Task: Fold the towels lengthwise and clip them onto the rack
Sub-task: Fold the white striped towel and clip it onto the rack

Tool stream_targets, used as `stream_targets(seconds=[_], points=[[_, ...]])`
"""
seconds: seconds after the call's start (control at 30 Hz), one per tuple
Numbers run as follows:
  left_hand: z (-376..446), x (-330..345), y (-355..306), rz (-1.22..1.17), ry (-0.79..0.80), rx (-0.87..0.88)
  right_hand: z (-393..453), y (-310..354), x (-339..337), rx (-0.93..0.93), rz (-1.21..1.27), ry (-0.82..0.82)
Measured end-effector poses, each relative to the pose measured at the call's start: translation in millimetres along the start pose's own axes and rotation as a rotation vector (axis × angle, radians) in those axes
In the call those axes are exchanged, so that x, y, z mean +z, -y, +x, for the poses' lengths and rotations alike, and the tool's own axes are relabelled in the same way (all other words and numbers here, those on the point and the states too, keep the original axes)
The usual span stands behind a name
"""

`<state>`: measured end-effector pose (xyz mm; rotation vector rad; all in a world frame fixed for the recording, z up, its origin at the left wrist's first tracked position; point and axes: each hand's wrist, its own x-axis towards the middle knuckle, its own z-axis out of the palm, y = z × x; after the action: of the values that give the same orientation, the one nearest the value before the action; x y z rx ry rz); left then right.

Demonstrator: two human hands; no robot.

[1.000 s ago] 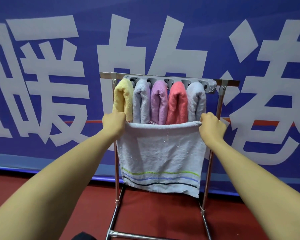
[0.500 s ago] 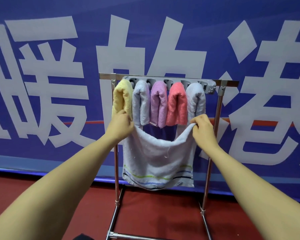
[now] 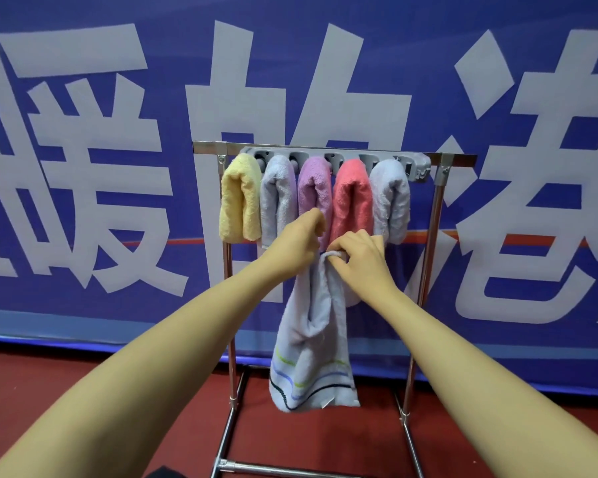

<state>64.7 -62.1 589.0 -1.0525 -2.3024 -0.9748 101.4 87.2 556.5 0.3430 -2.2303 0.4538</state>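
Observation:
A pale grey towel (image 3: pixel 311 343) with green, blue and black stripes near its lower edge hangs folded lengthwise in front of the metal rack (image 3: pixel 425 277). My left hand (image 3: pixel 296 238) and my right hand (image 3: pixel 358 258) meet at its top corners and both grip them, just below the clipped towels. On the rack's grey clip bar (image 3: pixel 418 163) hang several folded towels: yellow (image 3: pixel 239 201), light grey (image 3: pixel 278 198), purple (image 3: pixel 313 188), coral (image 3: pixel 353 201) and another grey (image 3: pixel 390 198).
A blue banner (image 3: pixel 118 167) with large white characters fills the wall behind the rack. The floor (image 3: pixel 83 391) is dark red. The rack's base bar (image 3: pixel 290 467) lies low in front of me.
My hands have come together from a wide spread, bringing the towel's two top corners to the middle. The towel went from flat and open to a narrow lengthwise fold.

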Motion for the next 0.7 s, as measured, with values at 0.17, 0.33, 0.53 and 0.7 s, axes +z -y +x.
stream_targets(seconds=[0.17, 0.33, 0.53, 0.7], points=[[-0.9, 2.5, -11.9, -0.103, 0.121, 0.046, 0.0, -0.1, 7.1, 0.127, 0.224, -0.011], [-1.2, 7.0, -7.7, -0.045, 0.134, 0.115, -2.9, 4.1, 1.8, 0.306, 0.5, -0.024], [-9.4, 17.8, 1.4, -0.047, 0.039, 0.048, -4.9, 4.3, 2.9, 0.346, 0.454, -0.077], [-25.2, 26.5, 18.8, -0.029, 0.114, -0.086, 3.6, -0.6, -7.4, 0.333, 0.505, -0.113]])
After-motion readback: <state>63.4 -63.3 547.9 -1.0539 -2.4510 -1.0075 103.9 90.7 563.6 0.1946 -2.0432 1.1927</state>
